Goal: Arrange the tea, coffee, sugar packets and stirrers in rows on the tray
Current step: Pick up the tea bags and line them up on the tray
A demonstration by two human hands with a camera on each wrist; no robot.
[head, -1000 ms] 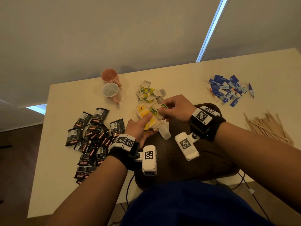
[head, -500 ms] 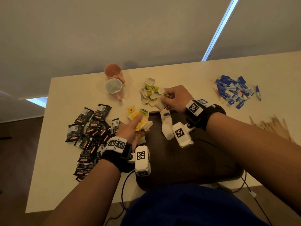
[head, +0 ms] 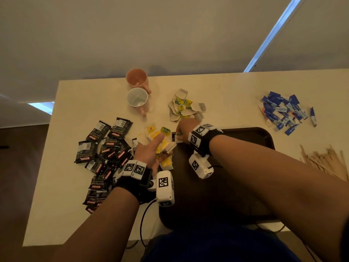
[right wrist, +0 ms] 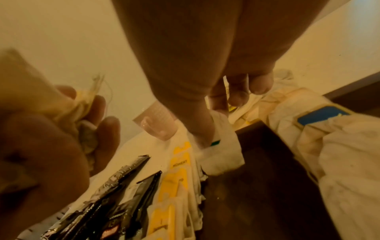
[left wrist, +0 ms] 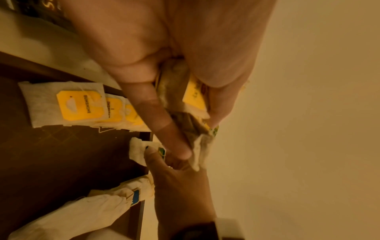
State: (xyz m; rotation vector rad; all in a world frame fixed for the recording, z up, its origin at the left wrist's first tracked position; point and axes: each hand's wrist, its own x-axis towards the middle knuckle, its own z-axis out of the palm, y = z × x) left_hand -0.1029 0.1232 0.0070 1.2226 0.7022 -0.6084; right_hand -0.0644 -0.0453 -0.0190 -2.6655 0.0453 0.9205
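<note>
My left hand (head: 161,145) grips a fanned stack of tea bags (head: 160,136) with yellow and green tags, just left of the dark brown tray (head: 245,137). My right hand (head: 179,132) pinches one white tea bag with a green tag (right wrist: 218,146) at the tray's far left corner; the left wrist view shows this tea bag (left wrist: 141,151) low over the tray floor. Yellow-tagged tea bags (left wrist: 61,104) lie in a row along the tray's left edge. Blue-tagged tea bags (right wrist: 318,116) lie at its far edge. My arms hide much of the tray.
Loose tea bags (head: 182,106) are piled beyond the tray. Black coffee sachets (head: 105,148) are scattered at the left, blue sugar packets (head: 281,112) at the far right, wooden stirrers (head: 324,163) at the right. A pink mug (head: 136,79) and a white mug (head: 137,97) stand at the back.
My right hand has left the stack, gone by the loose tea pile, and come down to the tray's far left corner with one tea bag. The left hand keeps its stack in place.
</note>
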